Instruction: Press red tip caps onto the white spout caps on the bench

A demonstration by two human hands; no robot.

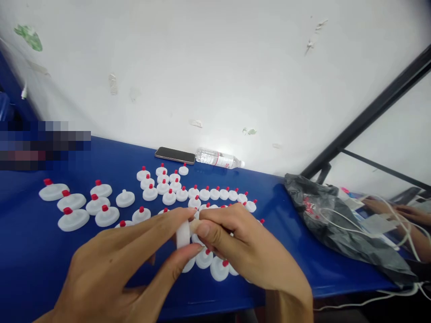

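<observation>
My left hand (134, 255) grips the rim of a white round plastic cap (183, 234) between fingers and thumb, with the cap turned on its side. My right hand (242, 246) pinches the cap's pale spout (194, 225) between thumb and forefinger; whether a small part sits in that pinch is hidden. Around and beneath both hands stand many similar white caps with red tips (150, 192) on the blue table. One white cap with a bare white spout (125, 198), no red tip on it, stands to the left of the hands.
Against the wall lie a dark phone (175, 155) and a clear plastic bottle (218, 158) on its side. On the right, a black plastic bag (323, 233) holds small red pieces (308, 205), with white cables (357, 231) across it. Another person's hands (411, 215) show at the far right.
</observation>
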